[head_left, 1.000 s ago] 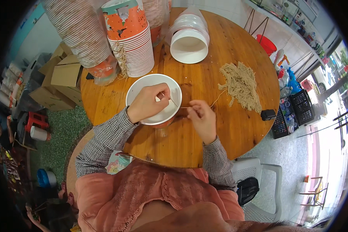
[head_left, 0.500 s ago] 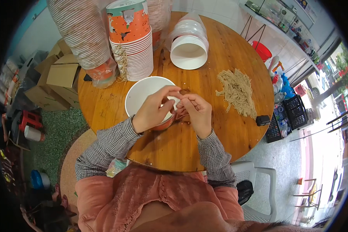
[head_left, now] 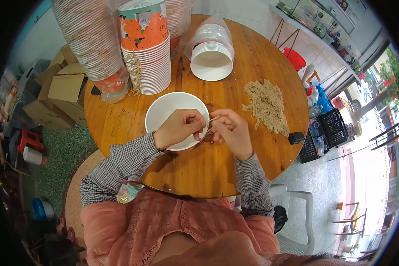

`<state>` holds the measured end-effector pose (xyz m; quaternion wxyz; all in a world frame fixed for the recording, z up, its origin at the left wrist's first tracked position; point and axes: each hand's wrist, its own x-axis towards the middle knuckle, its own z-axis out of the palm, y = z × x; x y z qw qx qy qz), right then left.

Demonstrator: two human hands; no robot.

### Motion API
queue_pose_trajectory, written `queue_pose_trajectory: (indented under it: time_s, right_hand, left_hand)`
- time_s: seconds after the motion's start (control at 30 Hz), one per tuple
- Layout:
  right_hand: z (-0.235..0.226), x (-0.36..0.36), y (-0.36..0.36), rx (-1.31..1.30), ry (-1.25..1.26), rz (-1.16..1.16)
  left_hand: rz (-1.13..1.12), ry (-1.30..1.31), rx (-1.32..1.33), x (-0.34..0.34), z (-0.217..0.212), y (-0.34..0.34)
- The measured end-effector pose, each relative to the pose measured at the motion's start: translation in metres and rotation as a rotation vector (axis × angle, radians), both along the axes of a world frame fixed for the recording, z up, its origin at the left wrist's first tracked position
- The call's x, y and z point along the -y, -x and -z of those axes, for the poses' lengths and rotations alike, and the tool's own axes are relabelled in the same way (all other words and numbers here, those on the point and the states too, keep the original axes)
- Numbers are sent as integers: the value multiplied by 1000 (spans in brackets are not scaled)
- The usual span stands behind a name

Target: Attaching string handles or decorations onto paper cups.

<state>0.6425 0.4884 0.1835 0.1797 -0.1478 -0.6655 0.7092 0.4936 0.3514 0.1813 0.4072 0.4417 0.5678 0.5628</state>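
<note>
A white-lined paper bucket [head_left: 162, 111] stands with its mouth up in front of me on the table. My left hand [head_left: 179, 128] lies over its near right rim, fingers curled and pinched at a thin beige cord. Just beyond the rim, my right hand [head_left: 233, 133] has thumb and fingers closed on the same cord [head_left: 214, 119]. The cord spans the small gap between my hands, beside the bucket's right edge. How it meets the bucket is hidden by my fingers.
A tangled heap of beige cords [head_left: 267, 108] lies to the right, near a small black object [head_left: 296, 138]. Tall stacks of paper buckets [head_left: 148, 71] stand at the back left, some bagged. A wrapped stack [head_left: 212, 62] lies on its side. Cardboard boxes [head_left: 66, 93] sit left of the table.
My hands have drawn slightly apart, the right one moving right and down. The bucket sits more upright, its orange side now mostly out of sight. The whole view has shifted a little.
</note>
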Motion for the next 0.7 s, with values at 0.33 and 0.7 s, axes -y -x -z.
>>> queue_pose_trajectory:
  time_s: [0.33,0.7]
  right_hand:
    - [-8,-3,-20,-193,-482,120]
    - [10,-13,-24,-59,91,-10]
  left_hand:
    - [12,4,31,-9,-6,-7]
    - [87,60,60,-10,-8,-14]
